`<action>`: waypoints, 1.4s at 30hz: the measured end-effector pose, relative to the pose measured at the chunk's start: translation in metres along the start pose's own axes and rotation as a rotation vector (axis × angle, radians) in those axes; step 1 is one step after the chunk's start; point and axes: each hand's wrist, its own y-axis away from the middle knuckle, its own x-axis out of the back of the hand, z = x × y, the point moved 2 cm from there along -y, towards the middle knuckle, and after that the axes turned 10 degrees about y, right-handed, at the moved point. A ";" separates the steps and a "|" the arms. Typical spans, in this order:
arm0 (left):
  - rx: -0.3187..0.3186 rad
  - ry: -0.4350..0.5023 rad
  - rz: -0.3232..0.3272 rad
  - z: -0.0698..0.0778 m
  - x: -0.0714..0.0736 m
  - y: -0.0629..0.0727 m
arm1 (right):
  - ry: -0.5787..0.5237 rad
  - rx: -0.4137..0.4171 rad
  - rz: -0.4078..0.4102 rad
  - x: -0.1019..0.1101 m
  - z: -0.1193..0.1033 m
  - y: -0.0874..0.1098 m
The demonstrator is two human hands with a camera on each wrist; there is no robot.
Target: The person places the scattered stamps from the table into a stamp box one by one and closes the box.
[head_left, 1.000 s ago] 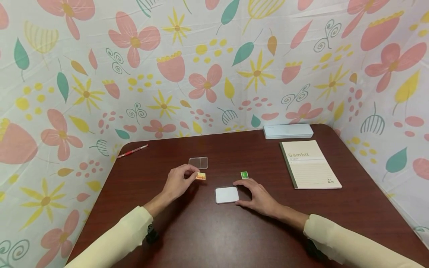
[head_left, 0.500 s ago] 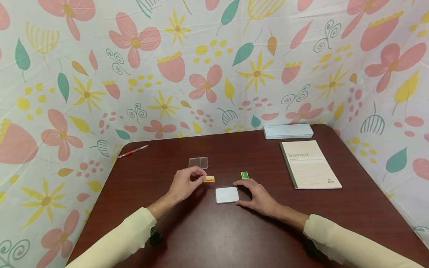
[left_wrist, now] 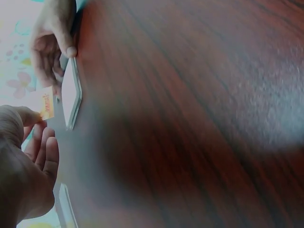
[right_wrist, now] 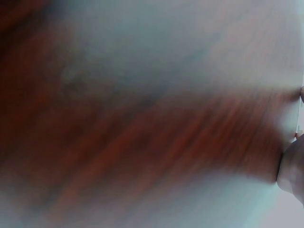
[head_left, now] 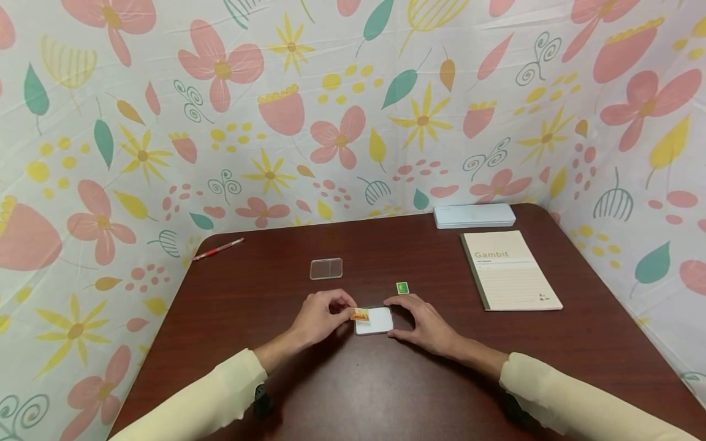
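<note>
Orange and yellow print on a small paper slip (head_left: 360, 315), pinched at one end between thumb and finger of the left hand (head_left: 322, 315). Held over the left end of a shallow case (head_left: 380, 320) with clear edges and a white face; in the left wrist view, raised and apart from it. At the opposite end of the case, thumb and forefinger of the right hand (head_left: 425, 323) on its corners, gripping it flat on the table (head_left: 353, 398). In the right wrist view, mostly blurred wood, with a little of the hand at the right edge.

Just beyond the right hand, flat on the dark red-brown wood, a green slip (head_left: 402, 288) with a white border. Beyond the left hand, well apart from the case, a clear plastic piece (head_left: 326, 269), crossed by a thin line. Farther left, near the table's edge, a red pen (head_left: 219, 249), lying aslant. On the right, a pale notebook (head_left: 513, 272) with "Gambit" on its cover; behind it, near the far edge, a light-blue box (head_left: 474, 215). Behind the table, white cloth (head_left: 303, 55) with flowers and leaves. Cream sleeves (head_left: 204, 392) on both arms.
</note>
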 end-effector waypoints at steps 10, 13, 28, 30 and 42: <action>0.095 0.005 -0.026 -0.003 -0.013 0.000 | 0.006 0.055 0.049 -0.003 0.002 0.000; 0.128 0.008 -0.027 -0.006 -0.016 -0.001 | 0.004 0.063 0.056 -0.003 0.002 0.000; 0.153 -0.034 0.030 -0.003 -0.021 -0.005 | -0.007 0.092 0.066 -0.003 0.003 0.001; 0.154 -0.042 0.036 -0.003 -0.022 -0.005 | -0.009 0.092 0.065 -0.002 0.002 0.001; 0.192 -0.042 0.014 0.001 -0.022 -0.009 | -0.011 0.091 0.053 -0.001 0.001 0.001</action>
